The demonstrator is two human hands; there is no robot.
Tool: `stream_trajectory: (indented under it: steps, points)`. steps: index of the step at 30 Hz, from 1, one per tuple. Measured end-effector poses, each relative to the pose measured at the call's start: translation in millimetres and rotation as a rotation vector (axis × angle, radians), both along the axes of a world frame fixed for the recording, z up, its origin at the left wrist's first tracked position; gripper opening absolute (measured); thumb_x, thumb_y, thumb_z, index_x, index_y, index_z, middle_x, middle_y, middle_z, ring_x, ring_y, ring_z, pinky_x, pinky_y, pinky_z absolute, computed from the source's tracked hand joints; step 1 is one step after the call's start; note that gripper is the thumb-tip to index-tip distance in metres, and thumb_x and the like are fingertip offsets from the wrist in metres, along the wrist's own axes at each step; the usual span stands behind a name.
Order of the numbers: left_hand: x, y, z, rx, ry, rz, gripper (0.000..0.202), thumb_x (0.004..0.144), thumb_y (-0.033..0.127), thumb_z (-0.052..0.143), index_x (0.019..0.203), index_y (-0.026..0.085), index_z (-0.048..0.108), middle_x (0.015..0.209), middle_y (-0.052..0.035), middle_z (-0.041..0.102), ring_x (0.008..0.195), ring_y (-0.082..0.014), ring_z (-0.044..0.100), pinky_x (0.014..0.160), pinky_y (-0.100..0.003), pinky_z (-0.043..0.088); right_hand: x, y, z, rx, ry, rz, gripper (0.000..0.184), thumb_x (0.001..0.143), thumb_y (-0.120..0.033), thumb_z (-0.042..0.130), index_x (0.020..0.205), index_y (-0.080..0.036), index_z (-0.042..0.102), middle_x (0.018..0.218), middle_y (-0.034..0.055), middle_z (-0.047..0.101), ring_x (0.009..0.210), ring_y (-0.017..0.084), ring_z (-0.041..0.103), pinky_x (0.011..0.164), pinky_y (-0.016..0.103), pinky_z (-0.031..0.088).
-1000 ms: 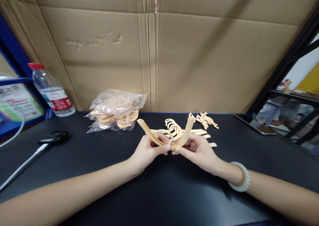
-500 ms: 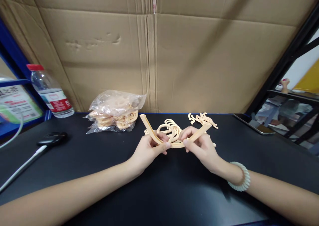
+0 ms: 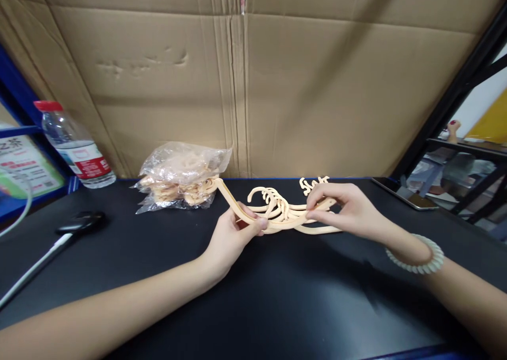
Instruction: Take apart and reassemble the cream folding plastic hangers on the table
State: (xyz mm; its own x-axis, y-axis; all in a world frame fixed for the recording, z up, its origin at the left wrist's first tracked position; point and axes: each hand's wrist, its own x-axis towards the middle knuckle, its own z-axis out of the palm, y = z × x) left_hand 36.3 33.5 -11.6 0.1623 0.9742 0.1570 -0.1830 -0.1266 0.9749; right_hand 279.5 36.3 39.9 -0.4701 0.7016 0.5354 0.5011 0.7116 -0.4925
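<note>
A beige curved hanger body (image 3: pixel 285 224), with a groove along it and without a hook of its own in sight, is held level above the table. My left hand (image 3: pixel 233 230) is closed around its left half, thumb on the near side and fingers behind. Toward the other end, my right hand (image 3: pixel 344 212) pinches it between thumb and fingers, partly covering that end. Just behind lie several beige hangers (image 3: pixel 273 199) with hooks, overlapping in a pile. Beyond my right hand is a small heap of loose beige hooks (image 3: pixel 311 184), partly hidden by the hand.
A clear plastic bag (image 3: pixel 180 167) of beige parts sits at the back left. Farther left stand a water bottle (image 3: pixel 79 148) and a black device (image 3: pixel 81 221) on a white cable. A phone-like slab (image 3: pixel 404 193) lies back right. Cardboard (image 3: pixel 158 85) walls off the rear.
My right hand has moved right along the hanger body, from near its middle toward its right end. The left hand keeps its hold, and more of the hanger pile shows.
</note>
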Motion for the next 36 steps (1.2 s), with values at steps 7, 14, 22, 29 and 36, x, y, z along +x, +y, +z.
stream_trajectory:
  steps: [7, 14, 22, 29, 36]
  points:
    - [0, -1, -0.5, -0.016, -0.030, -0.025, 0.031, 0.068, 0.025, 0.083, 0.072, 0.015, 0.053, 0.071, 0.0041, 0.063, 0.071, -0.0122, 0.067, 0.073, -0.025, 0.056, -11, -6, -15.9, 0.215, -0.391, 0.133, 0.017, 0.090, -0.034, 0.062, 0.096, -0.019, 0.066, 0.080, 0.0036, 0.065, 0.073, 0.016, 0.057, 0.066, 0.027, 0.041]
    - [-1, -1, 1.2, 0.026, -0.007, -0.051, 0.030, 0.070, 0.023, 0.082, 0.070, 0.014, 0.053, 0.071, 0.0046, 0.060, 0.069, -0.0087, 0.063, 0.070, -0.021, 0.054, -33, -18, -36.3, 0.231, -0.432, 0.053, 0.020, 0.094, -0.031, 0.052, 0.081, -0.019, 0.061, 0.075, 0.0023, 0.065, 0.067, 0.016, 0.057, 0.061, 0.028, 0.037]
    - [-2, 1, -2.3, 0.115, -0.001, 0.112, 0.030, 0.079, 0.030, 0.072, 0.088, 0.020, 0.046, 0.085, 0.0023, 0.055, 0.074, -0.0125, 0.063, 0.068, -0.026, 0.055, -14, -12, -18.6, 0.270, -0.416, -0.265, 0.019, 0.092, -0.029, 0.050, 0.081, -0.019, 0.061, 0.069, 0.0015, 0.065, 0.058, 0.013, 0.056, 0.054, 0.026, 0.032]
    - [-6, -20, -1.9, 0.855, 0.395, 0.411, 0.038, 0.079, 0.012, 0.062, 0.111, 0.026, 0.046, 0.114, -0.0071, 0.048, 0.109, -0.0239, 0.051, 0.090, -0.040, 0.047, 3, 1, -4.8, 0.229, -0.382, -0.441, 0.020, 0.090, -0.032, 0.050, 0.080, -0.019, 0.061, 0.067, 0.0010, 0.065, 0.053, 0.013, 0.055, 0.053, 0.025, 0.032]
    - [-1, -35, 9.0, 1.121, 0.814, -0.323, 0.024, 0.081, 0.005, 0.050, 0.099, 0.019, 0.056, 0.103, -0.0091, 0.063, 0.098, -0.0227, 0.056, 0.090, -0.037, 0.046, -7, -14, -7.0, 0.005, -0.646, -0.263, 0.011, 0.078, -0.020, 0.058, 0.067, -0.020, 0.060, 0.064, 0.0000, 0.063, 0.056, 0.014, 0.055, 0.051, 0.025, 0.030]
